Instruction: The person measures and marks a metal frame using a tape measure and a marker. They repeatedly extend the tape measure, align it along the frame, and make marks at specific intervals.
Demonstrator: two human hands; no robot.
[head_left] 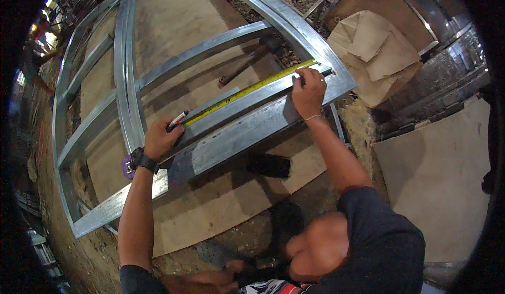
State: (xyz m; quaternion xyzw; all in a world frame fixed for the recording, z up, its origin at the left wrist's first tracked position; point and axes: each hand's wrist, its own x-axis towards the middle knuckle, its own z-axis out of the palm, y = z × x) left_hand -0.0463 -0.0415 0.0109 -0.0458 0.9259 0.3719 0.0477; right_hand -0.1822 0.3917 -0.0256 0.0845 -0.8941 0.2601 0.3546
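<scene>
A yellow tape measure blade (247,90) stretches along a silver metal bar (255,100) on a large welded metal frame (123,57). My left hand (160,137) is closed around a white marker with a dark tip (179,119), at the near-left end of the blade. Beside that wrist, partly hidden by a black watch (144,161), is a purple case (127,166). At the blade's far right end, near the frame's corner, my right hand (309,91) curls its fingers over the bar; whether it also pinches the blade cannot be made out.
A rusty hammer (247,62) lies inside the frame, over brown sheets (173,15). Below the frame a dark rectangular object (268,165) rests on another sheet. Folded cardboard (371,52) lies at the far right, with a pale sheet (442,173) nearer.
</scene>
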